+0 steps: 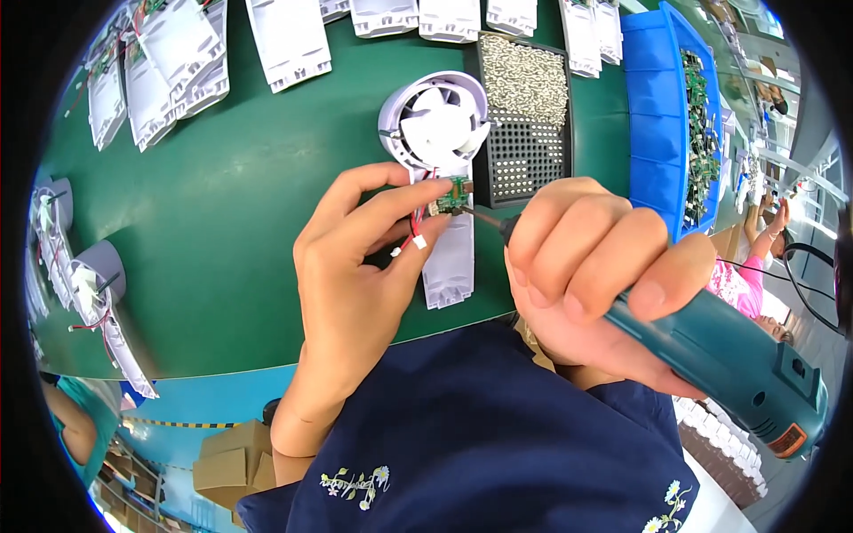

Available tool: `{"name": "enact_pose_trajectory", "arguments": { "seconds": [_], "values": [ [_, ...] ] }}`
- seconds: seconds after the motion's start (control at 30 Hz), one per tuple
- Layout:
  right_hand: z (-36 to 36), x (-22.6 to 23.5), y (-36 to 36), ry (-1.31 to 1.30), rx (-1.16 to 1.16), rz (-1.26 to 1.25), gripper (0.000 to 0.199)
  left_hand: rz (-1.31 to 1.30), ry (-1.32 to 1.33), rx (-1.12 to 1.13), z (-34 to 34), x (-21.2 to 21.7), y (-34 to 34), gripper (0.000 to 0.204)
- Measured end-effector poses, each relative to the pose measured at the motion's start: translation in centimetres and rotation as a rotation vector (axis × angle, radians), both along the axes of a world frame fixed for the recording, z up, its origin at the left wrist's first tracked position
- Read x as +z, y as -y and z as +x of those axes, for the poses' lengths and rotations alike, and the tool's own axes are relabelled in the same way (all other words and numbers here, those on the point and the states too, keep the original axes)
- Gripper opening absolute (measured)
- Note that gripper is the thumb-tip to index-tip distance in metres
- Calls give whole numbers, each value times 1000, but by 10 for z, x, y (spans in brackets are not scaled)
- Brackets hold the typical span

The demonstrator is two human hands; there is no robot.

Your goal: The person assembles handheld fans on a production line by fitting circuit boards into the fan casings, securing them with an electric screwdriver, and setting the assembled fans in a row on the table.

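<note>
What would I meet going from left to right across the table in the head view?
White fan units → left hand's fingers → small green circuit board → black perforated tray → blue bin.

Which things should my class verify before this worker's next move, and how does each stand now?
1. Left hand steadying the circuit board: ok, its fingers are on the board's left side.
2. Right hand gripping the electric screwdriver: ok.
3. Bit seated in a screw: cannot tell; its tip is too small to judge.
4. Loose white connector away from the bit: ok, it hangs by the left thumb.
5. Screws at hand: ok, many in the black tray.
</note>
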State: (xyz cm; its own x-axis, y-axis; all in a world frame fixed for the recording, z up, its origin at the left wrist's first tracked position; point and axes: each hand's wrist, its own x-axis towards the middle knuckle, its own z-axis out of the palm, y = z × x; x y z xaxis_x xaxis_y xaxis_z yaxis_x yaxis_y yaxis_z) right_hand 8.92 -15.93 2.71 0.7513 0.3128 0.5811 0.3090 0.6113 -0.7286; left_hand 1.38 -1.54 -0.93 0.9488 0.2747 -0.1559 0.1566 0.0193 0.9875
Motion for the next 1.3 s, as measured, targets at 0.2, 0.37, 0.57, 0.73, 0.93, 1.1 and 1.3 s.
{"name": "enact_pose_trajectory", "arguments": {
  "seconds": [0.2,0.37,0.57,0.73,0.93,1.1,1.3],
  "values": [
    [-5,1,0,-87,-37,-12,68,-5,30,9,-3,-2,0,29],
    [-6,1,3,-157,-83,-9,73,8,10,-24,0,0,-1,32],
    [-5,10,-1,-127,-132,60,79,-6,56,-8,2,5,-3,27],
    [-38,3,25,-611,-382,-820,38,84,26,32,2,1,-2,26],
    [-60,-3,9,-930,-208,-644,33,102,91,127,-15,1,2,28],
    [-60,-8,14,-1030,-122,-624,32,62,73,234,-24,7,27,28],
    [-60,-14,9,-1061,32,-382,29,216,220,295,-33,-10,26,24]
  ]
}}
